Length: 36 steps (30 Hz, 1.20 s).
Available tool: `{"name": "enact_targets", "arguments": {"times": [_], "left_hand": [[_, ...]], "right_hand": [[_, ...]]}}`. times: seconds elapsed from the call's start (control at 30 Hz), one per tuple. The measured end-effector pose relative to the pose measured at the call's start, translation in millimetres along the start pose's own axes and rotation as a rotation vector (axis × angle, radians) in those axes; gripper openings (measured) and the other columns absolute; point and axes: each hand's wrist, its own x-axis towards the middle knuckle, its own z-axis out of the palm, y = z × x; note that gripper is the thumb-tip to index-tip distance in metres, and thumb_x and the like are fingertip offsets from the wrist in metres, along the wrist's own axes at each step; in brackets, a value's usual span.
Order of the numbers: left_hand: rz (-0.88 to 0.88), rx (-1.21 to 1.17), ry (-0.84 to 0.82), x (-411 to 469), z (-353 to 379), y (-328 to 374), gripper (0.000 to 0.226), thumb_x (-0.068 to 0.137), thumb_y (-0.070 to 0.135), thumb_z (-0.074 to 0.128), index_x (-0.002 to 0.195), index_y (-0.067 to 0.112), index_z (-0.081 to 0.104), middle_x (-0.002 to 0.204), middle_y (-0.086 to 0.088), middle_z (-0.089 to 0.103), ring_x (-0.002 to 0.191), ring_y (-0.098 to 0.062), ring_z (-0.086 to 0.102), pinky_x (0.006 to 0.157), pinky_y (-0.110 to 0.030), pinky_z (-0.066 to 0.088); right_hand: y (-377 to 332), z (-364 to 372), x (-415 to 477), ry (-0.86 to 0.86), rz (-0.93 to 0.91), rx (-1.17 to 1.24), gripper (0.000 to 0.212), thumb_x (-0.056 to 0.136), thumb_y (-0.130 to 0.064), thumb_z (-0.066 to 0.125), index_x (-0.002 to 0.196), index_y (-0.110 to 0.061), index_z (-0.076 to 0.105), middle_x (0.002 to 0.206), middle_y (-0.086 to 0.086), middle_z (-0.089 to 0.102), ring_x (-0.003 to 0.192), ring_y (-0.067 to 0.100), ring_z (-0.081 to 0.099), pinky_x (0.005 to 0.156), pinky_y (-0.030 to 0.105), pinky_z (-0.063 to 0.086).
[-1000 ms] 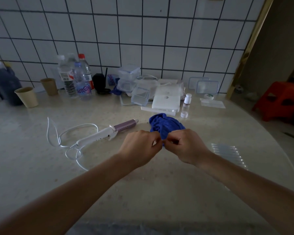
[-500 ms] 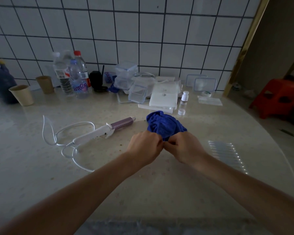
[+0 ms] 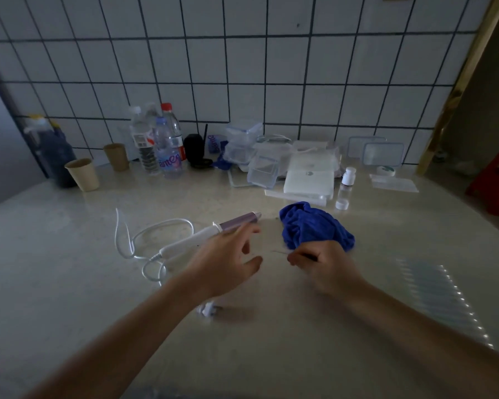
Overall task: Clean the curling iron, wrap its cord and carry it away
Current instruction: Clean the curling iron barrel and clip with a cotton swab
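Observation:
The curling iron (image 3: 190, 240), white-handled with a purple barrel, lies on the pale table (image 3: 69, 283). Its white cord (image 3: 156, 228) loops to the left, and the plug (image 3: 206, 310) rests near my left forearm. My left hand (image 3: 228, 260) hovers just over the handle, fingers spread and holding nothing. My right hand (image 3: 326, 266) is closed, pinching a thin pale stick (image 3: 280, 252) that points left. A crumpled blue cloth (image 3: 314, 226) lies just behind my right hand, touching the knuckles.
A small white bottle (image 3: 348, 176) and its loose cap (image 3: 342, 204) stand behind the cloth. Plastic boxes (image 3: 264, 171), water bottles (image 3: 167, 151) and paper cups (image 3: 82, 174) line the tiled wall. A ribbed clear sheet (image 3: 438, 292) lies at the right, and a red stool (image 3: 496, 180) stands beyond the table.
My hands, pinched together at the cloth's edge, have parted. The left opened and moved left over the curling iron; the right stays closed on the thin stick. The camera tilted down.

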Motion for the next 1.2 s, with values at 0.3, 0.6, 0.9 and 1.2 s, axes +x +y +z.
{"name": "enact_targets", "arguments": {"times": [0.3,0.6,0.9,1.2], "left_hand": [[-0.377,0.192,-0.211,36.8,-14.4,-79.9,0.08,0.081,0.07,0.065,0.148,0.031,0.046,0.141,0.0,0.054,0.128,-0.024,0.05,0.103,-0.039,0.042],[-0.4,-0.343,0.027,54.9,-20.4,-74.6,0.026,0.089,0.038,0.069,0.078,0.015,0.071,0.064,0.004,0.062,0.054,-0.012,0.052,0.053,-0.032,0.04],[-0.662,-1.402,0.011,59.2,-19.9,-58.5,0.04,0.09,0.041,0.063,0.104,0.006,0.076,0.093,-0.016,0.073,0.069,-0.018,0.065,0.056,-0.029,0.055],[-0.69,-1.772,0.046,43.9,-13.3,-56.6,0.044,0.088,0.038,0.065,0.104,-0.001,0.077,0.095,-0.02,0.07,0.068,-0.022,0.063,0.064,-0.034,0.06]], "right_hand": [[-18.9,46.0,28.0,-0.035,-0.126,0.093,0.022,0.103,-0.026,0.066,0.084,-0.023,0.075,0.052,-0.008,0.059,0.042,0.002,0.046,0.045,0.018,0.035],[-41.1,47.2,68.9,0.038,-0.142,0.242,0.021,0.101,-0.022,0.068,0.109,-0.041,0.073,0.082,-0.019,0.077,0.069,0.013,0.075,0.062,0.028,0.061],[-49.9,39.1,80.4,0.004,-0.182,0.286,0.019,0.1,-0.015,0.069,0.094,-0.03,0.079,0.068,0.0,0.071,0.06,0.031,0.06,0.052,0.035,0.045],[-47.3,43.1,84.1,-0.025,-0.224,0.222,0.015,0.1,-0.014,0.069,0.108,-0.025,0.077,0.058,-0.003,0.063,0.045,0.003,0.048,0.046,0.015,0.037]]}}
